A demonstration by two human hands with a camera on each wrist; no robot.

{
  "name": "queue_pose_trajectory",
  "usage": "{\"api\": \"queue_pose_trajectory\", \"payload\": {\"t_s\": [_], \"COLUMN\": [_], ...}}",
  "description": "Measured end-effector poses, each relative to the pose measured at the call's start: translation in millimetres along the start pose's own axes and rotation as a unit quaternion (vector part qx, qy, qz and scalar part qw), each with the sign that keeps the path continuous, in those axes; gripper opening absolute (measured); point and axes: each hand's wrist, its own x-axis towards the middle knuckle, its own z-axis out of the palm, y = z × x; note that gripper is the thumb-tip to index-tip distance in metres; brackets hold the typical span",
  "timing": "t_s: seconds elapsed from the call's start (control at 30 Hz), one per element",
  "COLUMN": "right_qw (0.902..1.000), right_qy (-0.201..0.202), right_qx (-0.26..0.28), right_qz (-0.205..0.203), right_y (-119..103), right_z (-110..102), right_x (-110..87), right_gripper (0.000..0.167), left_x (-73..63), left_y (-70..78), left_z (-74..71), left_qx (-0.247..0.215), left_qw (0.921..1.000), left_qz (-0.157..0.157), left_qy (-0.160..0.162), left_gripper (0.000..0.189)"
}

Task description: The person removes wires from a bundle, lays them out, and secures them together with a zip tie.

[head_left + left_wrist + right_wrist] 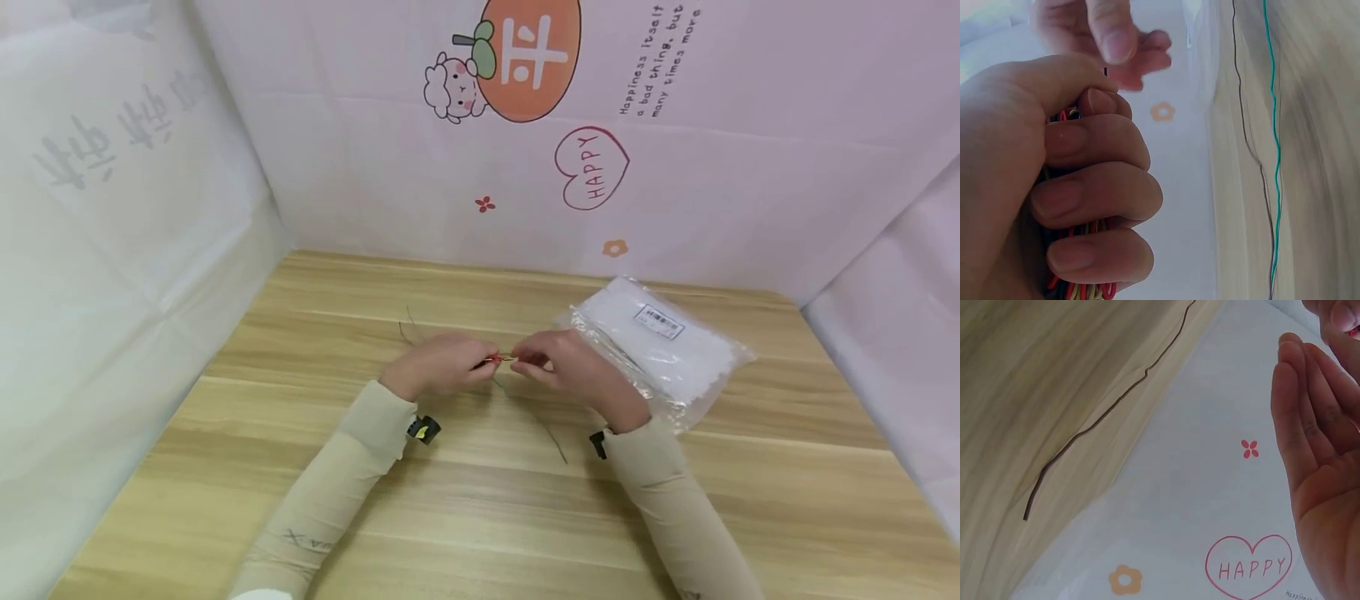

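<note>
My left hand [450,365] curls around a bundle of thin coloured wires [1088,290], with red, yellow and black strands showing between and below the fingers in the left wrist view. At the bundle's end, close on the right, my right hand [562,367] brings thumb and forefinger together at the wire tips [510,358]. The right wrist view shows this hand's other fingers [1288,419] fairly straight; its pinch is hidden there. Beneath the hands, a dark wire [1085,431] and a green wire [1275,144] trail loosely over the table.
A clear plastic bag [675,337] with white contents and a barcode label lies on the wooden table [480,525], right beside my right hand. Behind the table hangs a white printed cloth [375,167], and more cloth encloses both sides.
</note>
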Motion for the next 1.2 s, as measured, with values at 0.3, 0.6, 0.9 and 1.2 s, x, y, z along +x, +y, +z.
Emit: {"api": "queue_pose_trajectory", "payload": {"t_s": [0.3,0.6,0.9,1.2], "right_qw": [0.9982,0.9971,0.9967,0.9976], "right_qy": [0.031,0.038,0.021,0.035], "right_qx": [0.005,-0.008,-0.023,-0.026], "right_qz": [-0.051,-0.066,-0.075,-0.054], "right_y": [0.0,10.9,2.4,14.0], "right_z": [2.7,-7.2,-3.5,-11.9], "right_x": [-0.8,-8.2,-4.0,-12.8], "right_gripper": [0.009,0.005,0.005,0.007], "left_x": [1.7,3.7,5.8,-0.4], "left_y": [7.8,4.5,10.4,4.2], "left_z": [2.0,9.2,16.7,9.3], "left_qx": [-0.009,-0.009,0.004,-0.025], "left_qw": [0.9999,0.9988,0.9987,0.9977], "left_qz": [-0.004,-0.024,-0.011,-0.038], "left_qy": [-0.009,-0.043,-0.049,-0.05], "left_gripper": [0.026,0.033,0.031,0.032]}}
